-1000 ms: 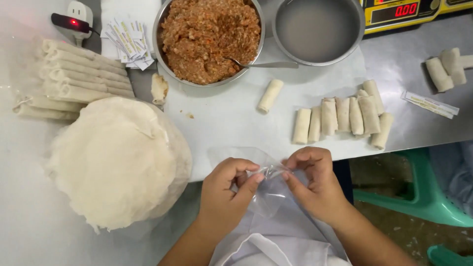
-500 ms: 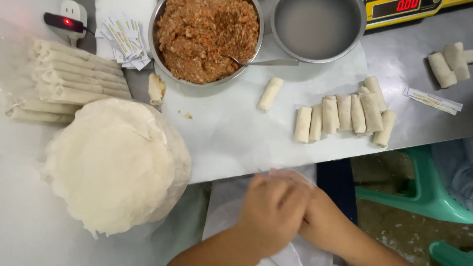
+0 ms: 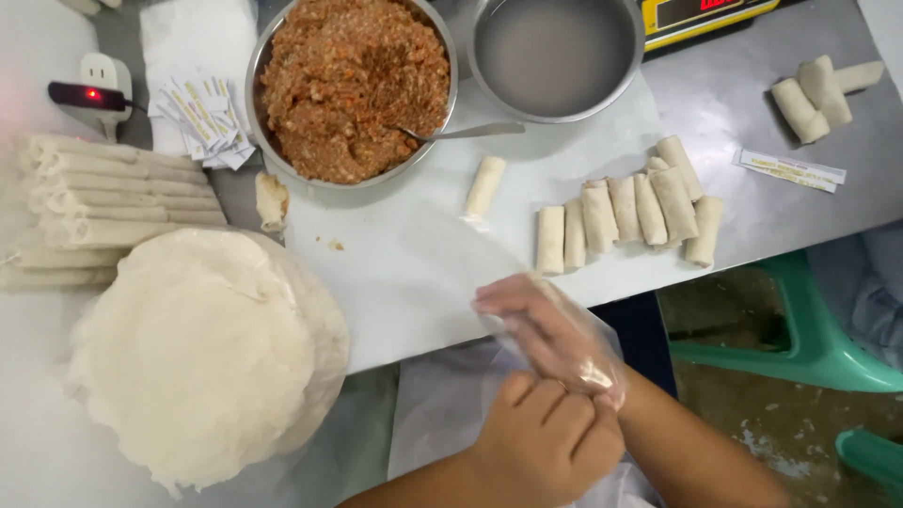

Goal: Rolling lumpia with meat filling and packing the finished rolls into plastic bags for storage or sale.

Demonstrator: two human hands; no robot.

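Hands meet at the surface (image 3: pixel 404 282) edge: the right hand (image 3: pixel 550 334) wears a clear plastic glove (image 3: pixel 588 362), fingers stretched toward upper left; the left hand (image 3: pixel 550 442), its grip pressed together, pinches the cuff.

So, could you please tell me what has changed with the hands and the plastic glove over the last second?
A second ago both hands pinched the clear plastic glove between them. Now the right hand is inside it, fingers stretched toward the table, while the left hand grips the cuff at the wrist. The meat bowl, wrapper stack and rolled pieces stayed put.
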